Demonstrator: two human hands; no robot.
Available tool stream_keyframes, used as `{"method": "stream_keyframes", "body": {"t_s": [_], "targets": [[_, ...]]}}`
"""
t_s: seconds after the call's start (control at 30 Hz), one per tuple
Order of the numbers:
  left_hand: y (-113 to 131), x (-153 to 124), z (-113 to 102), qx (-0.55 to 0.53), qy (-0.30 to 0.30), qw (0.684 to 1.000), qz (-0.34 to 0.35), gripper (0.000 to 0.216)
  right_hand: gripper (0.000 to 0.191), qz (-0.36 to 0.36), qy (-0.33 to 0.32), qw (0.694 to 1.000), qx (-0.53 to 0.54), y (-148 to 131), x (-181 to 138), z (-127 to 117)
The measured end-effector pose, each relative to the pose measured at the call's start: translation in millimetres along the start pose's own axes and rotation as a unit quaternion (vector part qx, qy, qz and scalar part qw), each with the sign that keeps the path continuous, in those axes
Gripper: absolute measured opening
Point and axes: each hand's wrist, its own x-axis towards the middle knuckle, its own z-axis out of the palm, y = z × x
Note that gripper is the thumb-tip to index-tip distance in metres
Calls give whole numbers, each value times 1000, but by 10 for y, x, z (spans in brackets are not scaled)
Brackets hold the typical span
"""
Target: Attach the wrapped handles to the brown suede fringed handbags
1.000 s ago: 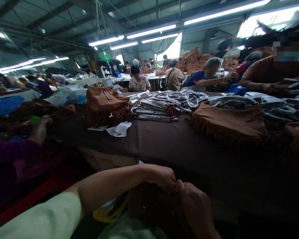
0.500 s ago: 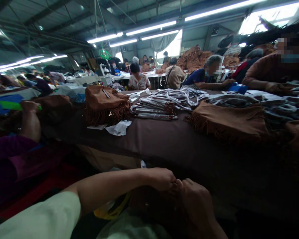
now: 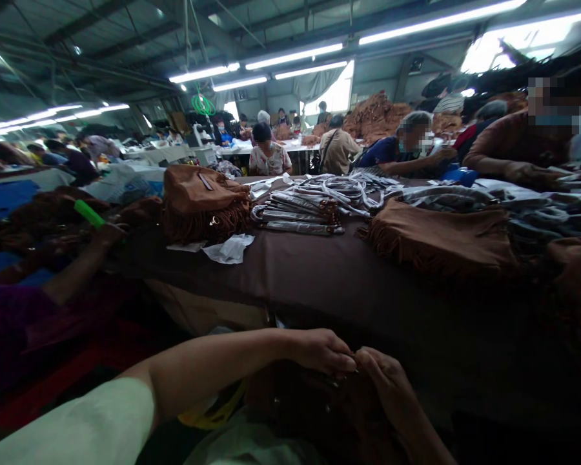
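Observation:
Low in front of me, just below the table edge, my left hand [image 3: 323, 352] and my right hand [image 3: 382, 373] meet almost fingertip to fingertip. Both are closed, pinching the upper edge of a dark brown bag [image 3: 314, 413] that hangs over my lap. Small metal fittings glint on it; deep shadow hides most of its shape. Beyond my hands, a brown fringed bag [image 3: 445, 236] lies flat on the dark table cover [image 3: 310, 271]. Another fringed bag [image 3: 188, 194] sits farther left, beside a stack of wrapped straps [image 3: 297, 216].
White paper scraps [image 3: 230, 248] lie near the left bag. At the left, a co-worker's hand [image 3: 111, 232] holds a bright green tool [image 3: 89, 213] over brown bags. A yellow plastic bag [image 3: 213, 410] is beneath my left forearm. Several people work across the table.
My fingers have shifted slightly along the bag's edge, and my left fingers have straightened a little. The co-worker's arm at left has moved right and lower with the green tool.

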Motion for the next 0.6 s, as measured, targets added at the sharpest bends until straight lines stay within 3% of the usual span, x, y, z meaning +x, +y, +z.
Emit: {"method": "stream_keyframes", "body": {"t_s": [0.1,0.17,0.3,0.4,0.5,0.6], "targets": [[81,-5,-213,5,17,1000,11,50,25,-17,-88,995,-54,-125,26,-56],[160,10,-354,8,14,1000,-8,49,21,-12,-101,990,-97,-201,33,-54],[339,112,-578,12,-162,980,-111,41,16,-35,-99,983,-148,-299,4,58],[471,208,-622,44,-254,956,-137,34,22,0,-88,995,-48,-290,-20,142],[573,276,-566,112,-232,960,-112,28,35,78,-153,979,109,-235,-14,153],[659,276,-515,213,-170,960,-55,22,38,104,-175,969,142,-188,17,122]]}}
